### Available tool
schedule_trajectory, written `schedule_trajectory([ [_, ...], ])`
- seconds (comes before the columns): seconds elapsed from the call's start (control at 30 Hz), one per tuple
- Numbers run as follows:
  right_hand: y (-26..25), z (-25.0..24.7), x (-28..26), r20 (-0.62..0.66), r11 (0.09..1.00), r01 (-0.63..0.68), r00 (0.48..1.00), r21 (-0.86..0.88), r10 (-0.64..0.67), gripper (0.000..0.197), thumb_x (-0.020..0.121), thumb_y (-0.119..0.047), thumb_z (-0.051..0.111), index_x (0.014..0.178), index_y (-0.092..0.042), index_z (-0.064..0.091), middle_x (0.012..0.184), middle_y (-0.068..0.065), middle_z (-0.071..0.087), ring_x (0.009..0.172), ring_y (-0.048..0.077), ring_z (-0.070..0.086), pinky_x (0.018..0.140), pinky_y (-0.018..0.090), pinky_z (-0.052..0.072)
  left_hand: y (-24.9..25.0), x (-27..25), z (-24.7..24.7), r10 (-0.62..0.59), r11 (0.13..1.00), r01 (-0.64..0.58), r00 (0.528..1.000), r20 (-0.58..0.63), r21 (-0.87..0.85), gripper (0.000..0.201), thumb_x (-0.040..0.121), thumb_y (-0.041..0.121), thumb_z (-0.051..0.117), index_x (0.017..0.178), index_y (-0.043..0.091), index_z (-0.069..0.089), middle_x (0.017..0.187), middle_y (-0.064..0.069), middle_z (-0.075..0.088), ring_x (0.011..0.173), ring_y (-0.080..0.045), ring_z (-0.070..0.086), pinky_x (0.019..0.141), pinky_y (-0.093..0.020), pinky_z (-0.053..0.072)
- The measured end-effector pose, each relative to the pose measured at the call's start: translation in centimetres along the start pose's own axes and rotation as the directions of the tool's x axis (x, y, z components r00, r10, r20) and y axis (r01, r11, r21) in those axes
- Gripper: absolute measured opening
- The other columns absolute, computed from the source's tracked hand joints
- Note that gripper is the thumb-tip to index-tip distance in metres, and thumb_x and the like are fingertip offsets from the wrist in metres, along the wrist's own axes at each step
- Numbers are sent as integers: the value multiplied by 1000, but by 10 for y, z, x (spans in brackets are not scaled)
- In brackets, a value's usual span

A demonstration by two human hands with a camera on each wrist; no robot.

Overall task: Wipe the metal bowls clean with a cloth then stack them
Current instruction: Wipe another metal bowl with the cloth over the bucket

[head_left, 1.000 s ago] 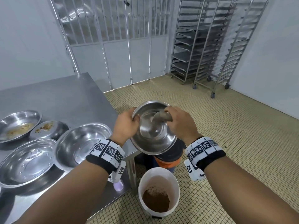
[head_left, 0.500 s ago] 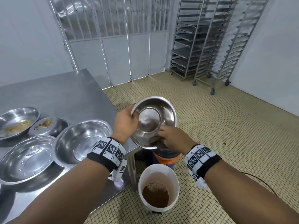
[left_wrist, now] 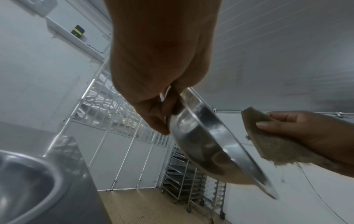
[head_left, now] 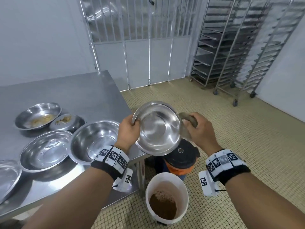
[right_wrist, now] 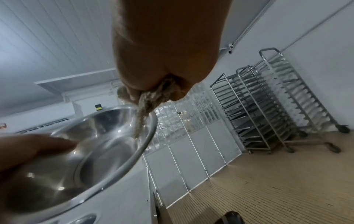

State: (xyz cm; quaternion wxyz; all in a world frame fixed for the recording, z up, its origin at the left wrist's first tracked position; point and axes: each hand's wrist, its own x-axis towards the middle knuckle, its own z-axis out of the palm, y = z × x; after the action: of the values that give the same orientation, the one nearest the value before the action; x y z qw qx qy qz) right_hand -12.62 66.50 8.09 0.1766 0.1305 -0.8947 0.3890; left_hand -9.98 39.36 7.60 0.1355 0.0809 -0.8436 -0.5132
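Since half a second ago, my right hand (head_left: 200, 129) has swung the cloth (head_left: 188, 120) from the bowl's near rim at 6 o'clock up to its right edge at 3 o'clock, outside the rim. My fingers are bunched round the cloth, which touches the bowl (head_left: 158, 129) at its outer wall in the head view; a loose end dangles over the rim in the right wrist view.

My left hand (head_left: 127, 132) pinches the bowl's rim at 9 o'clock, thumb inside and fingers behind. It is held in the air past the tabletop's (head_left: 66, 90) right edge, above a dark-lidded orange container (head_left: 180, 161) on the floor. Its mouth is tipped up toward me, with the far rim at 12 o'clock higher than the near rim. Being round, it shows no long axis; its inside looks shiny.

At 6 o'clock from the bowl, a white bucket (head_left: 166, 194) holding brown matter stands on the tiled floor (head_left: 231, 129), close to the tabletop's corner. From 12 to 4 o'clock the floor lies open as far as the wheeled racks (head_left: 231, 47) against the wall.

On the tabletop at 9 o'clock, a deep bowl (head_left: 94, 141) juts slightly over the near-right edge, just beside my left wrist. Beyond it sit a shallow dish (head_left: 45, 150), a soiled dish (head_left: 38, 117) and a soiled small plate (head_left: 66, 120), the last two touching. The far half of the tabletop is bare steel.
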Motion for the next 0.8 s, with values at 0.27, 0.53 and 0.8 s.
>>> schedule_trajectory([
  [0.27,-35,46,15,204,987,-92,977,129,64,16,98,-44,61,101,-28,61,89,-13,65,82,5,62,64,23,43,-20,-22,-40,-156,977,153,988,-7,-151,19,97,31,61,105,21,74,88,-3,78,83,-25,76,83,-45,61],
  [0.53,-91,124,22,387,989,-46,922,138,-11,17,96,-41,66,105,-27,63,89,-12,67,82,8,63,68,26,46,-62,-43,-108,-282,951,240,930,-236,-193,13,99,23,62,104,23,74,90,-2,77,89,-26,74,85,-46,60],
  [0.8,-171,219,37,366,993,-61,931,105,18,18,101,-31,57,88,-21,57,78,-5,60,68,12,56,53,25,36,-107,-35,-198,-321,925,245,913,-251,-290,25,93,16,59,111,32,67,101,4,75,97,-19,73,83,-37,63],
])
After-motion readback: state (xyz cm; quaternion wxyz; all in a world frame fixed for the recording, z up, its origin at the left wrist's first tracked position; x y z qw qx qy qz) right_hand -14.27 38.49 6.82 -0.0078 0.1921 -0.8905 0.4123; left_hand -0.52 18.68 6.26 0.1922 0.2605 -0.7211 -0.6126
